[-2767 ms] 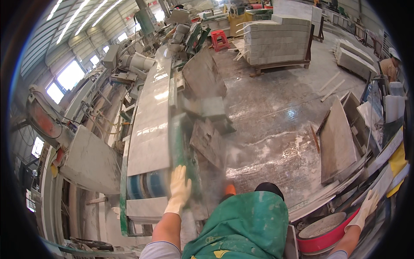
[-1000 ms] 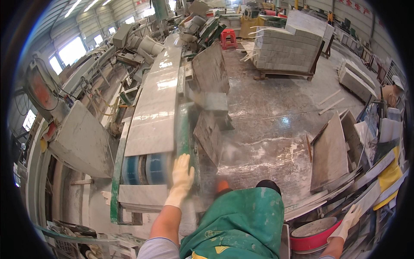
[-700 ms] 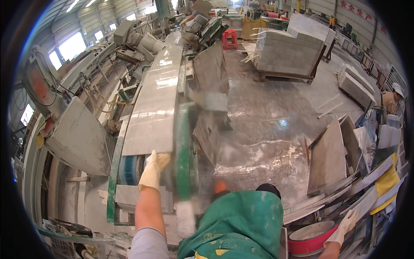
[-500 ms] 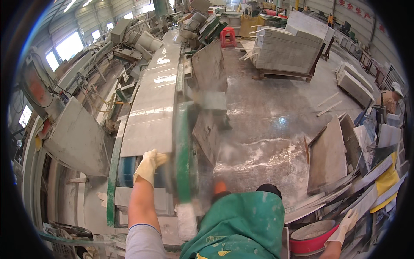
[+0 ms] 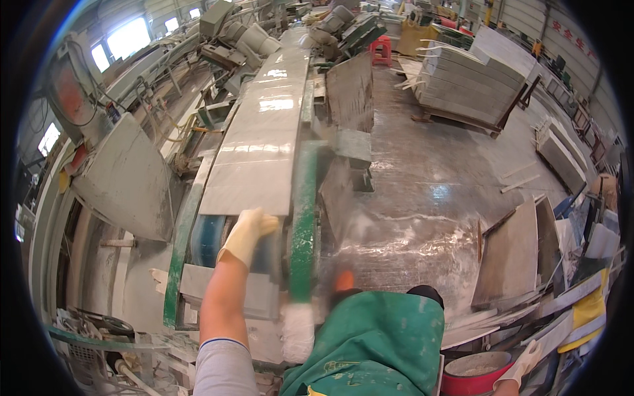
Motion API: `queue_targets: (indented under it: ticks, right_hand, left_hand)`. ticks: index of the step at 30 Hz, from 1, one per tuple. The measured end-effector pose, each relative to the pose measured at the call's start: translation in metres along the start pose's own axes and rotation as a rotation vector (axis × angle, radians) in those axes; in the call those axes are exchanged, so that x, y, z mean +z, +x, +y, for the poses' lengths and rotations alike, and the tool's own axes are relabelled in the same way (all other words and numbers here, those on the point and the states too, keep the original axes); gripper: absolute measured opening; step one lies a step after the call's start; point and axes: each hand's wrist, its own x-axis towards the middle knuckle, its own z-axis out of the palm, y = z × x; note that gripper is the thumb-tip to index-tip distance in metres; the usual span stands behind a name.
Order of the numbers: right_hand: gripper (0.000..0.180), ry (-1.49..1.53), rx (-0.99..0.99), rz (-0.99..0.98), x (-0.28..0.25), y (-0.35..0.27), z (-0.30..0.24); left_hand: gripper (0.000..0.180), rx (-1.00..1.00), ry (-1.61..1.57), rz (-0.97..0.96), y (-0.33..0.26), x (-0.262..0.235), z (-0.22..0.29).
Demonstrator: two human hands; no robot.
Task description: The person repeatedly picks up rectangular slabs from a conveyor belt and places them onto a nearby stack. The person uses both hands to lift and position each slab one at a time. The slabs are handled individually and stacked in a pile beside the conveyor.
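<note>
- Head view: the left hand (image 5: 246, 232), in a pale yellowish glove, reaches forward with the arm stretched out and rests on the near end of a long grey stone slab (image 5: 261, 138).
- Its fingers curl loosely over the slab's near edge; whether they truly clamp the stone or only press against it cannot be told.
- The slab lies flat on a conveyor surface (image 5: 304, 218) with green side rails, running away from the person toward grey machinery (image 5: 244, 33) at the far end.
- Just beneath the slab's near end a blue roller (image 5: 208, 237) shows between the rails.
- The right hand (image 5: 525, 366), also gloved in a pale colour, hangs low at the lower right edge, well apart from the slab, beside a red basin (image 5: 472, 376) holding a pale grey mass.
- This hand appears loosely open and holds nothing that can be seen.
- A green apron (image 5: 373, 346) fills the lower middle.
- To the right, the wet floor (image 5: 422, 198) shines; stone slabs (image 5: 512, 257) lean near the basin, and a stack of cut stone (image 5: 465, 79) sits on a pallet farther off.
- A grey curved guard (image 5: 122, 178) stands left of the conveyor.
</note>
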Motion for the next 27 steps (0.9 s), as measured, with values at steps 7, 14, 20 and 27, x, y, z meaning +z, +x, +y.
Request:
queue_targets:
  ticks: [7, 14, 20, 27]
  right_hand:
    - [0.054, 0.088, 0.195, -0.09, -0.003, 0.012, -0.006]
    - [0.052, 0.111, 0.156, -0.061, -0.006, 0.005, -0.005]
    - [0.051, 0.095, 0.151, -0.099, -0.012, -0.008, -0.011]
    - [0.063, 0.111, 0.267, -0.181, -0.014, -0.022, 0.001]
  left_hand:
    - [0.042, 0.077, -0.074, -0.038, 0.0, 0.003, -0.004]
    - [0.04, 0.191, -0.121, -0.095, -0.01, 0.008, -0.008]
    - [0.037, 0.409, -0.07, -0.054, -0.041, 0.012, -0.015]
    - [0.039, 0.475, -0.182, -0.044, -0.046, 0.01, -0.026]
